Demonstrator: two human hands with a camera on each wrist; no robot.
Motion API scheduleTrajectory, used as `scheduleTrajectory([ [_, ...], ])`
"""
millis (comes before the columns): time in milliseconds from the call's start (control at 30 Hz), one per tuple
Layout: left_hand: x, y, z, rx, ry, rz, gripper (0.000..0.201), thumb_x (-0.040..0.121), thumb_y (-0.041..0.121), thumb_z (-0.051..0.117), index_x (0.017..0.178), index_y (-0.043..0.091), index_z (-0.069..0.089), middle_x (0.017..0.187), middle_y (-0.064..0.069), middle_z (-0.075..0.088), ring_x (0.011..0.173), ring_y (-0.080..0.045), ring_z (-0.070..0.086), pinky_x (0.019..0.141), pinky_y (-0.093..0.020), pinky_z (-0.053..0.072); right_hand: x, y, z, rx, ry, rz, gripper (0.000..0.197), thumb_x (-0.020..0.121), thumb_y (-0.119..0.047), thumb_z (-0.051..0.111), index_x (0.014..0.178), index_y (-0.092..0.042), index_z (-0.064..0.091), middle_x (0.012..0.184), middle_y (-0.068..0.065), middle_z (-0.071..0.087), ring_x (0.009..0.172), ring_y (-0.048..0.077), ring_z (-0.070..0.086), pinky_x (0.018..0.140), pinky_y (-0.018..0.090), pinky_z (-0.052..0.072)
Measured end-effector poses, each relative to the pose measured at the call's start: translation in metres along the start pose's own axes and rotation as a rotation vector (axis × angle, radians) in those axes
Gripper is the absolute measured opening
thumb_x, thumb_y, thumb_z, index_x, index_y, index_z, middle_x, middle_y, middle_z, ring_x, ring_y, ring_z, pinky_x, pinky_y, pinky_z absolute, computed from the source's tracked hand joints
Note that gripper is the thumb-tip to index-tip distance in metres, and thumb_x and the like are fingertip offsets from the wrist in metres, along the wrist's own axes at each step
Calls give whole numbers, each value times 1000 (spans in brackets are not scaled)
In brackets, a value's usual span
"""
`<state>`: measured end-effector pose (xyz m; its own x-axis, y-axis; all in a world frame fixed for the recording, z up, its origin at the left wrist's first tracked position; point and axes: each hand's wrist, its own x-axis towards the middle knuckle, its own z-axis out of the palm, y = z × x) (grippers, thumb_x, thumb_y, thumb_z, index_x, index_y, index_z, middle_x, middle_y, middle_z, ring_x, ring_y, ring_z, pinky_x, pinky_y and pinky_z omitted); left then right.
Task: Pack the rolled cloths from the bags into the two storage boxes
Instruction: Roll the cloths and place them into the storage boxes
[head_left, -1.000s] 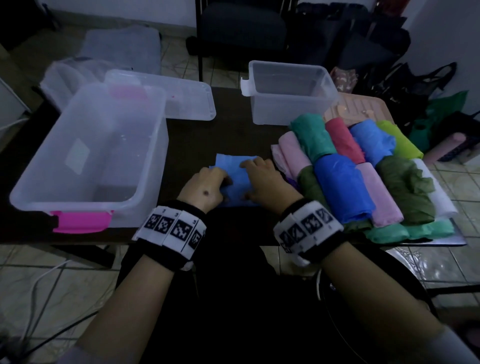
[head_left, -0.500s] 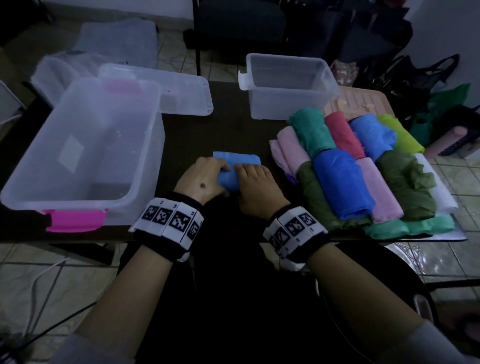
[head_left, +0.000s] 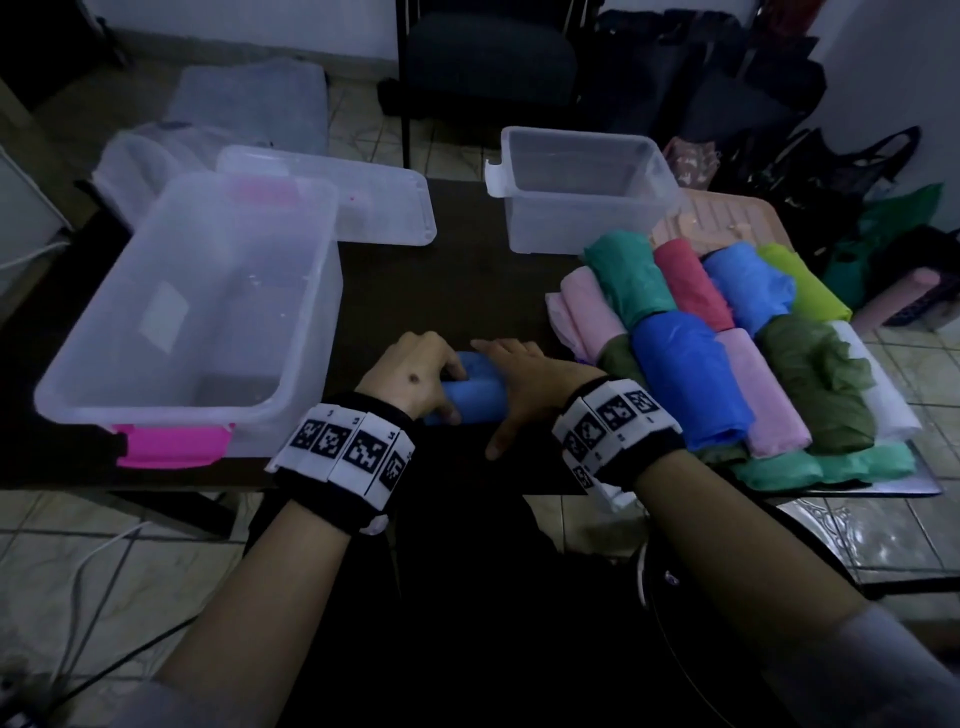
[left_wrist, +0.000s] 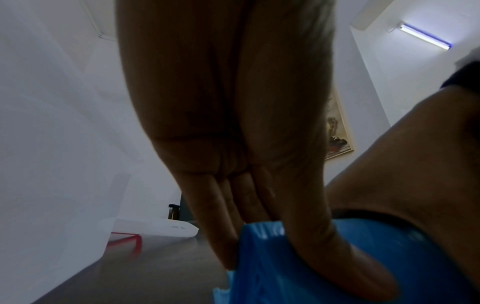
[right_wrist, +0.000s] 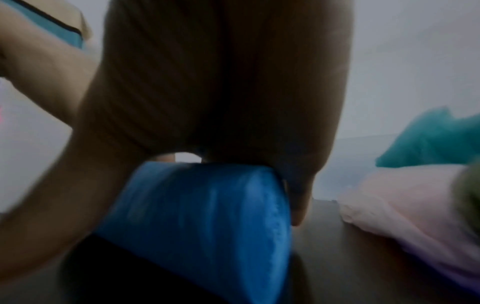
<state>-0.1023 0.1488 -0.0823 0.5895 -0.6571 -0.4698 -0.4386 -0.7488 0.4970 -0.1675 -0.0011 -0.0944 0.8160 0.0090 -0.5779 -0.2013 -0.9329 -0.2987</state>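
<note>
Your left hand (head_left: 415, 376) and right hand (head_left: 524, 387) both rest on the light blue rolled cloth (head_left: 475, 397) at the near edge of the dark table (head_left: 467, 270). Left: fingers (left_wrist: 233, 216) pressed together, laid straight down over the roll's far left end, thumb on top. Right: palm over the roll's right end, fingers over the far side, thumb tip on the table toward you; how far those fingers curl you cannot tell, the right wrist view being blurred. The roll lies crosswise under both palms.

Left of the grip: large clear box (head_left: 182, 312) with pink latch (head_left: 174, 441). Beyond it, farther from you and to the right: small clear box (head_left: 582, 202). Just right of your right hand: stack of rolled cloths (head_left: 727, 353), pink roll (right_wrist: 415, 205) nearest.
</note>
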Motion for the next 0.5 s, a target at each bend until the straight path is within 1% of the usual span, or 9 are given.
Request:
scheduleTrajectory([
  [33,0,0,-1,-7,-4,-2,51,70,12,80,118,19,63,125,-2,58,115,-18,55,102,-35,44,3,-1,-1,-30,-10,12,126,57,-40,87,151,-24,4,151,3,17,138,27,18,111,47,23],
  [67,0,0,-2,-13,-10,-2,52,70,12,79,119,19,62,125,-2,58,115,-17,55,101,-33,44,5,-2,-2,-60,-6,15,123,57,-42,86,150,-22,8,147,4,23,135,27,22,110,45,25],
  [167,0,0,-4,-28,-27,-5,54,71,11,79,121,19,61,125,-3,58,113,-18,56,95,-27,44,9,-3,0,-59,3,-18,97,61,-46,84,139,-19,33,127,2,35,123,23,32,98,37,32],
  [233,-1,1,-4,-34,-36,-10,55,72,10,78,123,19,60,124,-2,59,111,-17,56,89,-24,42,9,-1,3,-22,13,-49,83,63,-47,82,130,-20,42,112,-2,34,115,19,34,89,32,33],
  [300,-1,1,-4,-41,-44,-18,55,71,10,78,123,19,61,123,-2,59,111,-17,56,89,-25,43,4,2,8,15,62,-89,75,66,-47,80,126,-19,46,108,-4,34,109,16,38,88,29,35],
  [367,-2,1,-5,-42,-33,-24,55,71,10,79,121,20,62,122,-2,60,110,-18,57,94,-28,45,-5,6,13,44,134,-137,72,68,-45,79,127,-18,47,113,-1,40,109,17,45,90,29,39],
  [400,-3,1,-4,-42,-31,-27,55,70,10,79,121,20,62,122,-2,60,110,-18,57,95,-29,45,-10,8,16,47,167,-162,72,69,-44,79,128,-17,47,120,1,40,111,17,46,93,29,40],
  [467,-4,1,-3,-36,-33,-33,55,70,9,79,120,20,62,122,-4,60,111,-19,56,98,-32,45,-18,11,24,49,215,-189,73,71,-42,78,131,-15,45,136,3,31,118,17,43,100,28,38],
  [500,-5,2,-2,-31,-33,-35,54,70,8,79,121,20,62,123,-4,59,112,-19,56,100,-34,45,-21,12,28,58,231,-191,74,71,-42,78,131,-15,44,140,4,26,121,18,41,102,28,37],
])
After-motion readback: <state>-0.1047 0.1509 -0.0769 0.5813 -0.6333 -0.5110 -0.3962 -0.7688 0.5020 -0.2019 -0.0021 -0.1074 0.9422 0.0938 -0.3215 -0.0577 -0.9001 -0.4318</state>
